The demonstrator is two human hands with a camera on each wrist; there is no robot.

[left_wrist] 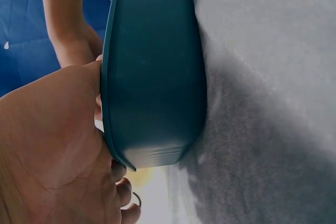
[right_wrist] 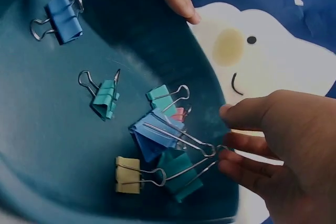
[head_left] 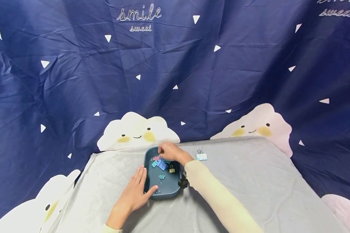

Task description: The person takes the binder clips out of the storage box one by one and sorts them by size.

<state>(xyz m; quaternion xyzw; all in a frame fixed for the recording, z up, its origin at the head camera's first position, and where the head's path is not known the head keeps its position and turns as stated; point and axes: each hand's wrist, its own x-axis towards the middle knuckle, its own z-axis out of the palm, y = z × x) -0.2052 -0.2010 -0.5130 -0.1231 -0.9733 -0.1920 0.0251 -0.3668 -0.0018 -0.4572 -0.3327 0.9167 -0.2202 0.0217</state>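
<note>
From your head view the clips in the tray (head_left: pixel 150 189) are a small, crowded heap, and your right hand (head_left: pixel 170 152) covers part of it — you cannot tell there which clip the fingers touch. Your left wrist view shows only the tray's outer wall (left_wrist: pixel 157 72) and your palm; the inside is hidden.

Your right hand (right_wrist: pixel 286 150) reaches over the far rim with its fingers curled, their tips on the wire loops of the blue clip (right_wrist: pixel 152 136) and the teal clip (right_wrist: pixel 178 174) — pinching those handles, as far as the wrist view shows. Your left hand (head_left: pixel 135 193) lies flat against the tray's left side, fingers straight along the wall, thumb at the near corner, holding nothing.

The tray is smooth, dark teal plastic with rounded corners, sitting on a soft grey cloth (head_left: pixel 250 181). Loose in it lie a yellow clip (right_wrist: pixel 127 174), another blue one (right_wrist: pixel 63 18) and a green one (right_wrist: pixel 105 98), all with thin wire handles. One pale clip (head_left: pixel 201 156) stands on the cloth just right of the tray.
</note>
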